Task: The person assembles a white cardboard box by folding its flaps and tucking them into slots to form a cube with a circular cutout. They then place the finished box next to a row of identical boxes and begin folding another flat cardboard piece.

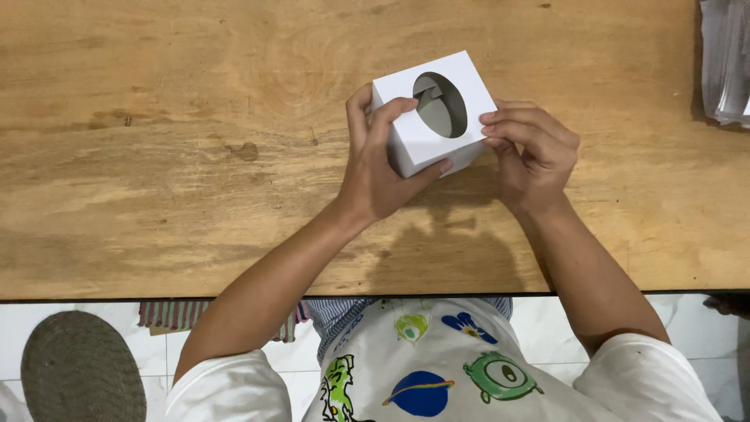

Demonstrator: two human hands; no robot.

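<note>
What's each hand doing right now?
Left hand: closed on the box.
Right hand: closed on the box's other side.

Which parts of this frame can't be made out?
Head view only:
- White box: underside and far sides hidden by the box itself; its inside is shadowed behind the oval cutout.
- Left hand and right hand: palms face away.
- Clear plastic stack: cut off by the right edge.
</note>
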